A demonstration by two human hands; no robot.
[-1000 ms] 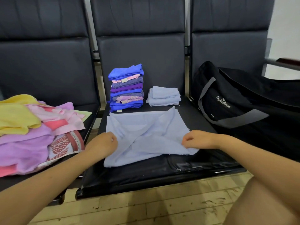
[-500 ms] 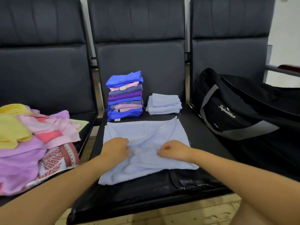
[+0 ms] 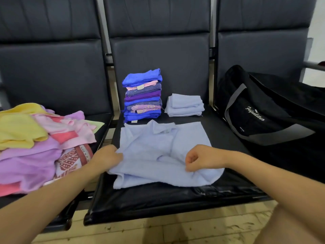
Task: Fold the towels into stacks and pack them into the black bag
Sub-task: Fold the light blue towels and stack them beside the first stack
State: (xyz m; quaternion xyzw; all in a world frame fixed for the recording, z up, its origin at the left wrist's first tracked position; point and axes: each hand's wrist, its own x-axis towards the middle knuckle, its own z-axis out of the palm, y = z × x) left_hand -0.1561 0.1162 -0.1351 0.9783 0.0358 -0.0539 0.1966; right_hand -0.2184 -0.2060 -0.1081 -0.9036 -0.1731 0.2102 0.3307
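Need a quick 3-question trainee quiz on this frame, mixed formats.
1. True or false: the black bag is on the seat right of the folded stacks.
2. Which towel do both hands grip? A) yellow B) light blue C) purple
3. Fill in: the unfolded pile lies on the ___ seat.

Key: 1 true. 2 B, the light blue towel, left hand and right hand pinching it. 3 left.

The spread towel (image 3: 158,152) and the small folded pile (image 3: 184,105) are pale blue; the tall stack (image 3: 142,97) bands royal blue, pink, grey-blue and purple. The loose heap (image 3: 35,138) mixes yellow, pink, lilac and a red-and-white patterned cloth (image 3: 72,158). The bag (image 3: 263,117) is black with grey straps and white lettering, the seats (image 3: 158,55) black.
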